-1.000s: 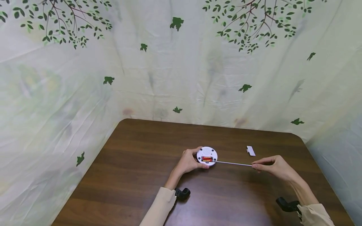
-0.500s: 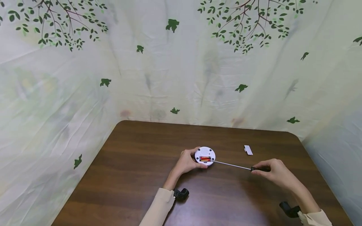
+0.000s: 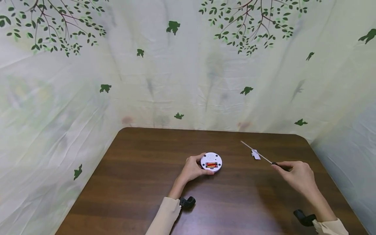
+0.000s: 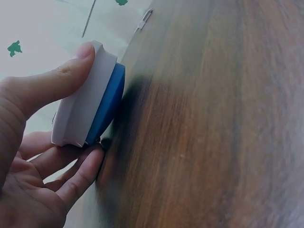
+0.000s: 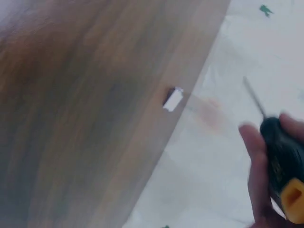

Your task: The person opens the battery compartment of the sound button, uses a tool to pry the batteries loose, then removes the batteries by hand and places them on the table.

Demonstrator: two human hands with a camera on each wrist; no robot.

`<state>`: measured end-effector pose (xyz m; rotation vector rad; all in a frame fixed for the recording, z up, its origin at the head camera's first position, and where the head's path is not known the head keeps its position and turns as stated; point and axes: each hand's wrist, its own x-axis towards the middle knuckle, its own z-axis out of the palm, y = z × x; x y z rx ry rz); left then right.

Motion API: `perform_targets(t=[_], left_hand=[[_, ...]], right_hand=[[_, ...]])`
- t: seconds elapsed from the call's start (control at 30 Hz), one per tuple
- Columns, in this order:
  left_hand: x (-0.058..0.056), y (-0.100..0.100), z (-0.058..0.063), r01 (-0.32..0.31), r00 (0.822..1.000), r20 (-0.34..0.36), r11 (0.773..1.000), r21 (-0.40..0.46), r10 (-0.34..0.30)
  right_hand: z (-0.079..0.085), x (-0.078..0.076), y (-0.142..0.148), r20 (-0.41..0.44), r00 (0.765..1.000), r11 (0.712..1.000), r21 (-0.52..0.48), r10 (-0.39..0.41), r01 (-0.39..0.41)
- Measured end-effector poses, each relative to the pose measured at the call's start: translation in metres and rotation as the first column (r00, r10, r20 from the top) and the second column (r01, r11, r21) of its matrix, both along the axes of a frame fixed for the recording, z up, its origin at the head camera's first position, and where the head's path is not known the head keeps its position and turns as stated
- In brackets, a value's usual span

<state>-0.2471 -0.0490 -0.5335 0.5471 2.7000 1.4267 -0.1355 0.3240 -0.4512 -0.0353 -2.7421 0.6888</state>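
Observation:
My left hand [image 3: 192, 169] grips a round white device [image 3: 212, 157] by its rim, thumb on one side and fingers on the other. Its back faces the head camera, showing small holes and an uncovered compartment with red batteries [image 3: 211, 165]. In the left wrist view, the side away from the thumb is a blue part [image 4: 108, 104]. My right hand [image 3: 301, 178] holds a screwdriver by its dark and yellow handle [image 5: 281, 152]. The thin shaft [image 3: 264, 158] points up and left, apart from the device. It crosses in front of a small white battery cover [image 3: 255, 156].
The brown wooden table [image 3: 152, 156] carries the cover near its back right. Behind it hangs a pale curtain [image 3: 194, 75] printed with leaves and branches. Black wrist cameras [image 3: 188, 203] sit by both sleeves.
The screwdriver tip has left the device's compartment and swung up and right, over the white cover. My right hand has shifted slightly right. The left hand keeps its grip on the device.

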Motion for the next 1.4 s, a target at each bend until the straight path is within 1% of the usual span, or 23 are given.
perform_targets(t=[0.1,0.2,0.3,0.4,0.57,0.67,0.77,0.9,0.97,1.03,1.2,1.4], left_hand=[[0.0,0.0,0.0,-0.001,1.0,-0.001,1.0,0.005,0.002],[0.0,0.0,0.0,-0.003,1.0,-0.003,1.0,0.01,0.003],[0.001,0.0,-0.001,-0.004,1.0,-0.007,1.0,0.009,0.004],[0.001,0.0,-0.001,-0.004,1.0,-0.007,1.0,0.005,0.004],[0.001,0.0,-0.001,-0.007,1.0,-0.007,1.0,0.0,0.007],[0.001,0.0,-0.002,-0.009,1.0,-0.004,1.0,-0.004,0.009],[0.001,0.0,-0.002,-0.013,1.0,0.001,1.0,-0.006,0.013],[0.002,0.0,-0.001,-0.013,1.0,0.004,1.0,-0.001,0.013],[0.002,0.0,-0.001,-0.012,1.0,0.005,1.0,0.001,0.012],[0.002,-0.001,-0.001,-0.012,1.0,0.004,1.0,0.004,0.012],[0.002,-0.001,0.0,-0.01,1.0,0.006,1.0,0.006,0.01],[0.002,-0.001,0.0,-0.004,1.0,-0.014,1.0,-0.011,0.004]], right_hand=[[-0.005,0.001,0.001,-0.078,0.994,0.996,0.037,-0.079,0.082],[-0.011,0.004,0.002,-0.108,0.985,0.988,0.056,-0.135,0.142],[-0.019,0.007,0.002,-0.098,0.977,0.979,0.064,-0.187,0.194],[-0.026,0.01,0.002,-0.062,0.972,0.97,0.074,-0.226,0.231],[-0.04,0.013,-0.002,-0.017,0.966,0.962,0.086,-0.258,0.259],[-0.044,0.015,-0.004,0.012,0.965,0.961,0.087,-0.263,0.261],[-0.044,0.016,-0.006,0.044,0.968,0.965,0.095,-0.248,0.243],[-0.042,0.019,-0.006,0.144,0.969,0.975,0.13,-0.2,0.181],[-0.041,0.02,-0.007,0.201,0.963,0.978,0.144,-0.177,0.15],[-0.04,0.02,-0.008,0.24,0.957,0.98,0.155,-0.163,0.127],[-0.038,0.017,-0.011,0.266,0.951,0.977,0.185,-0.155,0.107],[-0.038,0.013,-0.014,0.281,0.947,0.969,0.23,-0.157,0.092]])
